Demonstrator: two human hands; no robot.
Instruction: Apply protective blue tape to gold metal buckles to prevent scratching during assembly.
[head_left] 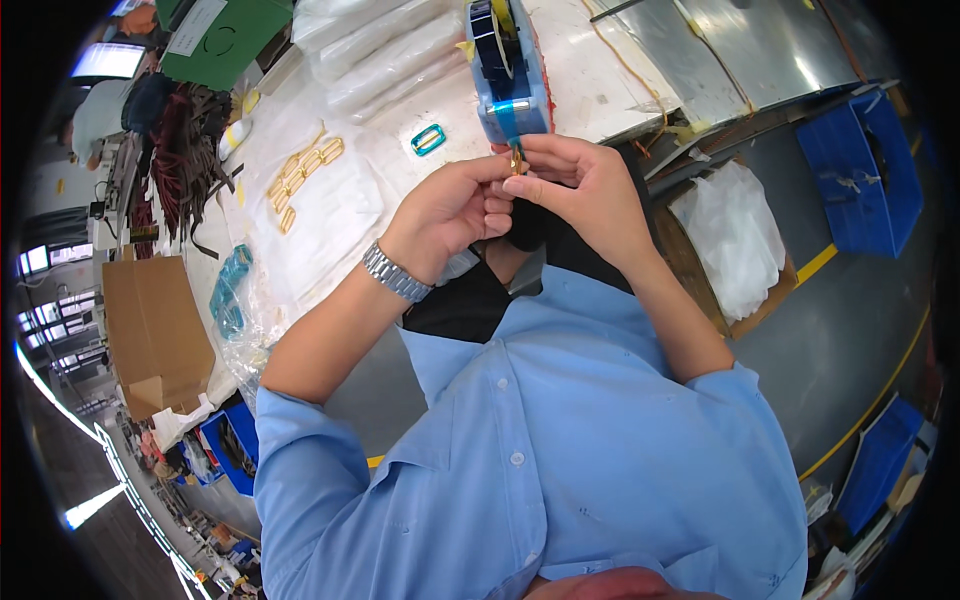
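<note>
Both my hands meet just in front of a blue tape dispenser (546, 92) and grip a small gold metal buckle (517, 160) between them. My left hand (455, 208), with a watch on its wrist, pinches it from the left, fingers curled. Thumb and fingers of my right hand (590, 190) close on it from the other side. A strip of blue tape (507, 122) runs from the dispenser down to the buckle. On the table to the left lies a buckle covered in blue tape (428, 140). Farther left, several gold buckles (305, 168) rest in rows on white sheeting.
Clear plastic bags (370, 50) are stacked at the back of the table. A bag of blue-wrapped pieces (232, 290) lies at its left edge near a cardboard box (158, 335). To the right stand a carton with a white liner (735, 235) and a blue bin (862, 175).
</note>
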